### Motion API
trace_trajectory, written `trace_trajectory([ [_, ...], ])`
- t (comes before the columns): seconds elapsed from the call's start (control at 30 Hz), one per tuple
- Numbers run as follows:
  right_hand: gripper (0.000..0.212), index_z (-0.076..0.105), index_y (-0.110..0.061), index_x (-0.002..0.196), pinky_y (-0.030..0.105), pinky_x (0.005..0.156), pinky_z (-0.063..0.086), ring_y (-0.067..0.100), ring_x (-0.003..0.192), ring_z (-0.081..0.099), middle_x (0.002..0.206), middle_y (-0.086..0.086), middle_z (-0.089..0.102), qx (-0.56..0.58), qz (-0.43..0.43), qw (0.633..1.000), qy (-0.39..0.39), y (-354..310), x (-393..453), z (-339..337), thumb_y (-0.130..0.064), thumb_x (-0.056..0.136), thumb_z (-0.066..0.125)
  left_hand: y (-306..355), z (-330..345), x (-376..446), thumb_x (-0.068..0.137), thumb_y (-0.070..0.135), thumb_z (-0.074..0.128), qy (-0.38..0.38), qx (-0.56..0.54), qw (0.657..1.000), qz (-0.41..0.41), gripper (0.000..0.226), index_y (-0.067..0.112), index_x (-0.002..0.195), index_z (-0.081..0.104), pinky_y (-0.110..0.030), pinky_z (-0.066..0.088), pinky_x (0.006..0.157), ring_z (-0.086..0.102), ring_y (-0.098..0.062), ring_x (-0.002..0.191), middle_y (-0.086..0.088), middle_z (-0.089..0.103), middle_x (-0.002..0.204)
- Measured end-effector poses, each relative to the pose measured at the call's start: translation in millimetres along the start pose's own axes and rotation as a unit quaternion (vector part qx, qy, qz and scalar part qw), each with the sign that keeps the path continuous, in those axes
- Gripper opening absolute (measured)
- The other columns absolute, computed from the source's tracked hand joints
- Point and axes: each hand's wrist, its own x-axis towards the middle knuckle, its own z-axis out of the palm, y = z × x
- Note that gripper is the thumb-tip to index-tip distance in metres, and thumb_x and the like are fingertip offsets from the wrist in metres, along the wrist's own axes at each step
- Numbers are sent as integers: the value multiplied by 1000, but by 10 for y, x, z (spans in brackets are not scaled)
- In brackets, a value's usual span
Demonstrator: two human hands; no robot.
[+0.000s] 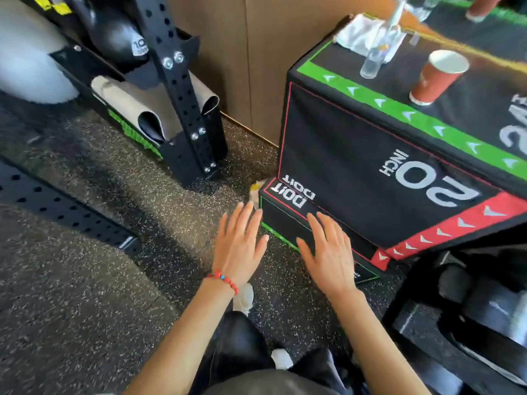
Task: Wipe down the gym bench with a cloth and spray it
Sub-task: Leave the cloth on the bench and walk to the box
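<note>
- Left hand (238,243) and right hand (328,249): fingers straight, empty, apart.
- Cloth (356,32), spray bottle (377,52), red cup (436,78) stand on the box surface (399,81).
- Black rack post (176,89) left.

The tall black padded box with the green and red borders (356,155) runs out of the right edge, so its large white numerals there are cut to fragments. On its top, the clear plastic spray bottle (380,47) is blurred, its head smeared and its label unreadable. The white crumpled cloth (356,31) behind the bottle is partly hidden by it. A second red cup (482,7) is clipped by the top edge. The black ball (119,35) on the rack sits partly behind the black perforated steel upright (176,89), its white marking only half legible. A small yellowish scrap (254,188) on the floor is too small to identify. The dark equipment (467,317) at lower right is shadowed and indistinct.
</note>
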Motion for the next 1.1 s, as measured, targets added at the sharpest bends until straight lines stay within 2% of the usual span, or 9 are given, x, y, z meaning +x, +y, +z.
trace_trajectory([
  [0.23,50,51,-5,126,46,93,42,34,118,49,127,18,54,-16,112,991,74,-33,713,51,-24,83,67,-261,-64,1128,90,26,53,-17,-16,993,120,48,4,132,47,-54,28,107,34,-33,134,-17,41,143],
  [0.5,50,49,-8,129,44,95,40,33,121,46,130,16,51,-22,191,975,108,124,1304,23,-26,85,64,-222,-2,2040,89,24,57,-22,-35,985,167,48,5,132,47,-55,29,106,34,-33,134,-16,41,143],
  [0.83,48,51,-5,127,45,91,42,35,116,50,127,18,54,-20,157,971,177,704,2445,-237,-26,85,64,257,43,3167,88,22,58,4,-43,984,173,47,1,130,49,-56,32,104,37,-37,131,-20,42,140],
  [1.0,47,51,-4,127,44,88,41,35,112,52,125,16,55,3,138,964,229,890,3015,-416,-24,85,62,416,13,3568,86,25,52,22,-39,984,172,48,-1,126,52,-56,35,101,41,-39,128,-22,47,136],
  [1.1,51,47,-4,129,42,90,40,34,114,51,127,16,54,42,155,955,248,933,3319,-498,-23,85,63,437,-4,3733,89,29,45,27,-44,982,181,48,0,127,52,-56,36,101,41,-39,128,-21,46,136],
])
